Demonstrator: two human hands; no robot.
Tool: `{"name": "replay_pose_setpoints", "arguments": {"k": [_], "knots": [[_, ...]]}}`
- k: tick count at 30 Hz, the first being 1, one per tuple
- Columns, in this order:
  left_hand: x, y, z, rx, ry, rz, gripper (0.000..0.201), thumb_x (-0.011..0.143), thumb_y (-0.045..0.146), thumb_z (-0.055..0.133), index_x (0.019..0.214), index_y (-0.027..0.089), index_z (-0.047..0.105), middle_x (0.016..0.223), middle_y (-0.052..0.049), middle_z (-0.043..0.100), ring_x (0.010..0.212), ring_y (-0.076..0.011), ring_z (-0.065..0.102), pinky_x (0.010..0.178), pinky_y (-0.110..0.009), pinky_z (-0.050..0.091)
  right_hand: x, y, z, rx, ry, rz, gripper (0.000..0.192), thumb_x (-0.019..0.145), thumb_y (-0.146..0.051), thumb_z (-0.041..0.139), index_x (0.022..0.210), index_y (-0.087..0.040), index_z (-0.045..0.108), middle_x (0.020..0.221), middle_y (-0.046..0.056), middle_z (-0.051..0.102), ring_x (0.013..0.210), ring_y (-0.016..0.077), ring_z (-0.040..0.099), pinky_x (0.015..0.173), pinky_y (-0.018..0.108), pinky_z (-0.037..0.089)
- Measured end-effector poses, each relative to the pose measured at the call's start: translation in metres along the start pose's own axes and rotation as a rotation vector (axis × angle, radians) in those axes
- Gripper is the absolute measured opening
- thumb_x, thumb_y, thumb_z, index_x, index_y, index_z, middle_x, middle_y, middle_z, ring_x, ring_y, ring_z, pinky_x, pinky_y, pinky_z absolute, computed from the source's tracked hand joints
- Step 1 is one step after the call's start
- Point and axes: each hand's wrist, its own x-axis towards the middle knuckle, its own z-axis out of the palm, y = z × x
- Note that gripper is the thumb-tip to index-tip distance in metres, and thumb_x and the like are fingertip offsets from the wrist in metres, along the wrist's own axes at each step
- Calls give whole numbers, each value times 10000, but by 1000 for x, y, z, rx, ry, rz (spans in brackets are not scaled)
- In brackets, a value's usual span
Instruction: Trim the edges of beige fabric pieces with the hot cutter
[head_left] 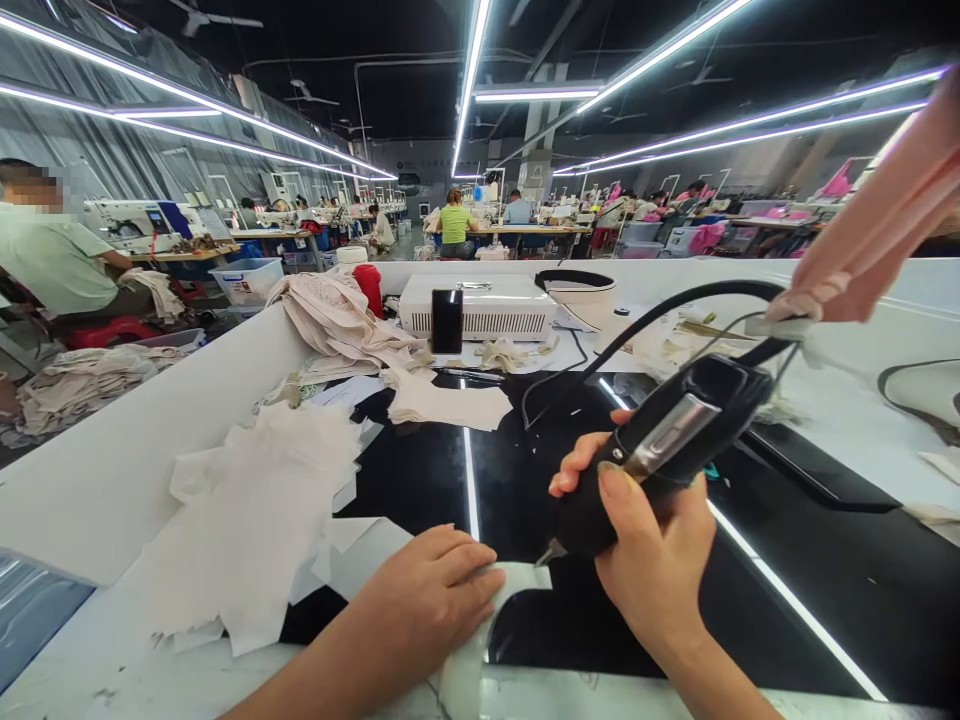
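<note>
A glossy black desk (420, 470) with raised white walls is seen in a long sewing hall lit by ceiling light strips. White fabric offcuts (255, 510) are heaped on its left part, and a white machine box (487, 305) is set at the far end. A blue-rimmed plastic bin (246, 280) is seen beyond the wall; its contents cannot be told. A white fabric strip (517, 585) is pressed flat under the open left hand (427, 600), while the right hand (645, 550) is clamped on a black corded cutting tool (667, 440), its tip touching the strip.

Both forearms bare, no sleeves in view. Left hand (431, 595) & right hand (649, 560): no gloves, rings or watch; nails short, unpainted.
</note>
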Motion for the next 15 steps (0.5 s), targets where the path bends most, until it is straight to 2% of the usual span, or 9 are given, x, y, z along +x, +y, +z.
{"name": "replay_pose_setpoints", "arguments": {"k": [5,11,15], "knots": [[1,1,-2,4,-14,-9,173,1193,164,566,1243,146,730,1181,-71,788,1098,-208,774,1060,-378,679,-4,-6,3,53,10,16,330,972,-427,893,1231,-307,728,872,-41,747,680,145,707,677,279,649],[1,1,-2,16,37,6,301,1237,202,444,1215,152,741,1161,-73,799,1059,-198,776,1020,-353,686,-14,-7,7,87,-54,19,346,986,-438,885,1264,-306,727,892,-18,758,674,151,716,656,281,652],[2,2,-3,23,34,5,291,1239,212,458,1224,155,743,1151,-77,802,1052,-194,777,994,-340,697,-17,-5,8,84,-59,10,305,1001,-375,858,1267,-313,721,887,-20,761,670,147,724,665,276,655]]}}
